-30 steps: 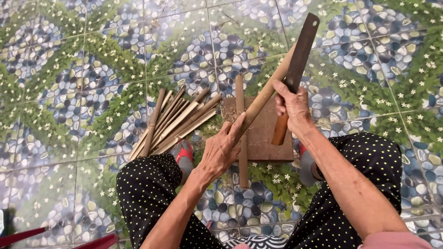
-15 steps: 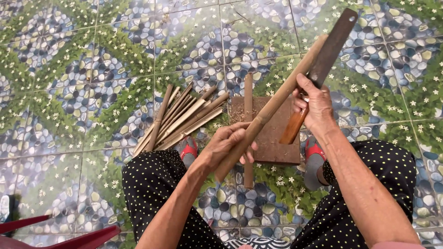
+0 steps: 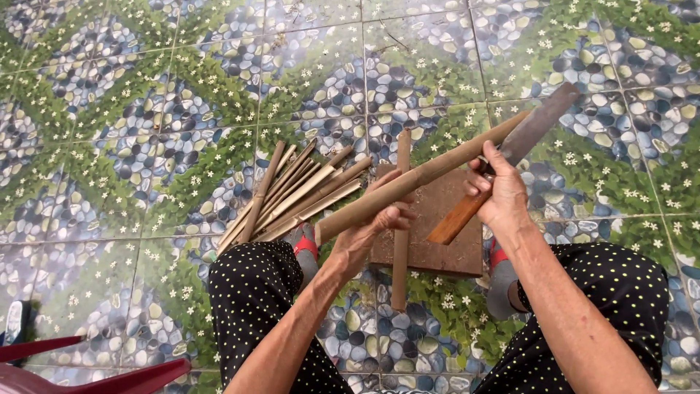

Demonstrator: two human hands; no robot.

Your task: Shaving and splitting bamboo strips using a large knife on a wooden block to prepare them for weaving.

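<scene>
My left hand (image 3: 368, 235) grips the near end of a long bamboo stick (image 3: 423, 177), which slants up to the right. My right hand (image 3: 496, 191) holds a cleaver by its orange-brown wooden handle (image 3: 456, 219); the dark blade (image 3: 538, 125) lies along the stick's far end. Under both hands a square wooden block (image 3: 445, 235) rests on the floor. A single bamboo strip (image 3: 400, 259) stands across the block, running away from me.
A pile of split bamboo strips (image 3: 292, 195) fans out on the patterned pebble-print tile floor (image 3: 146, 131) to the left. My knees in black dotted trousers (image 3: 255, 292) frame the block. A red plastic stool edge (image 3: 87, 368) shows at bottom left.
The bamboo stick has tilted lower, toward horizontal, with its near end pulled left by my left hand. The cleaver swung down to the right with it.
</scene>
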